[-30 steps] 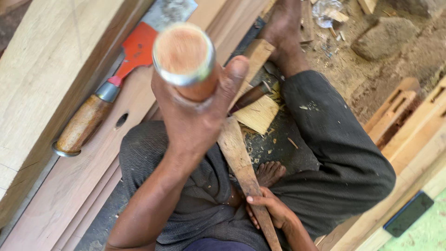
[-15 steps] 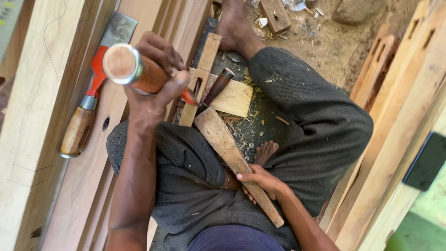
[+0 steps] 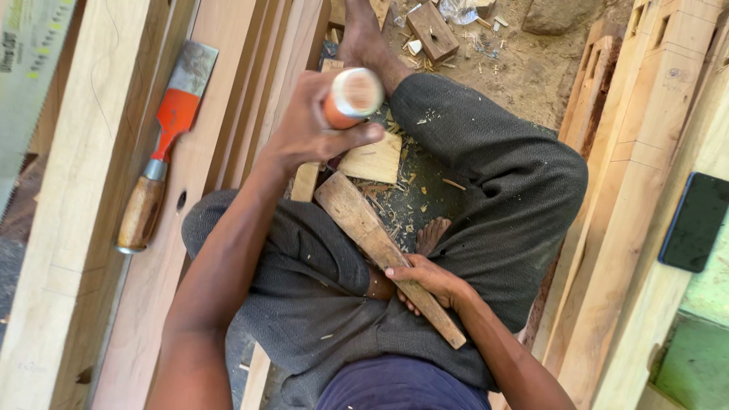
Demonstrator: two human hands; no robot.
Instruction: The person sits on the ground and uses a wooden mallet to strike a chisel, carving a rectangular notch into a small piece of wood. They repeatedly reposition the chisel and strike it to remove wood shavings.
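The left hand was clamped around an orange chisel handle. At five o'clock from it, the right hand gripped a wooden mallet.

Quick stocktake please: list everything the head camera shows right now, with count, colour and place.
chisel: one, orange handle with pale metal-ringed end, in the left hand above the lap
mallet: one, pale wood, slanting across the lap, handle in the right hand
wide chisel: one, wooden handle, orange neck, grey blade, lying on the planks at left
planks: several, pale wood, left side
mortised posts: several, pale wood, right side
wood block: one, pale, between the legs
small block: one, brown with a hole, on the ground at top
stone: one, grey, top
phone: one, dark, on a post at right
saw blade: one, grey-green, top left
left hand: gripping the chisel
right hand: gripping the mallet
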